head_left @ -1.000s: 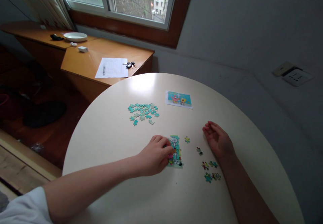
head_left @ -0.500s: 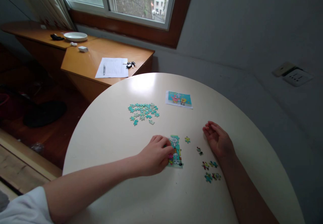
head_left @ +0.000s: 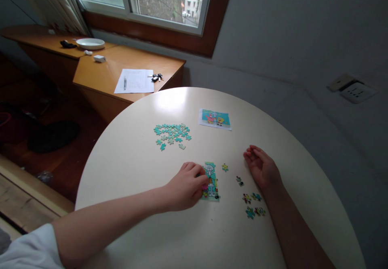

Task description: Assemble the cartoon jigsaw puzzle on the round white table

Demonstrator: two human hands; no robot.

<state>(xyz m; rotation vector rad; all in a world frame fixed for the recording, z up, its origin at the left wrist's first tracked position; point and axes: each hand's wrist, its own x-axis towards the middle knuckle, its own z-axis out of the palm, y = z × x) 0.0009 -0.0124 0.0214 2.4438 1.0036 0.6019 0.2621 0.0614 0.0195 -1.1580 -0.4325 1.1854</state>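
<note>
My left hand [head_left: 188,186] is closed over the left side of a partly assembled jigsaw puzzle [head_left: 211,182], fingertips bent down at its edge. Whatever sits under those fingers is hidden. The joined part shows a pale cartoon figure on a teal background. My right hand [head_left: 263,168] rests on its side on the table, fingers loosely curled and holding nothing. Between the hands lie loose pieces: a yellow puzzle piece [head_left: 224,167], a dark-marked puzzle piece [head_left: 239,181], a red-patterned puzzle piece [head_left: 246,198] and a green puzzle piece [head_left: 250,213], among several.
A spread of teal puzzle pieces [head_left: 172,133] lies farther back on the round white table [head_left: 127,156]. A reference picture [head_left: 216,118] lies beyond the assembled part. Behind the table, a wooden desk [head_left: 130,61] holds paper [head_left: 136,82], keys [head_left: 157,77] and a white plate [head_left: 91,44].
</note>
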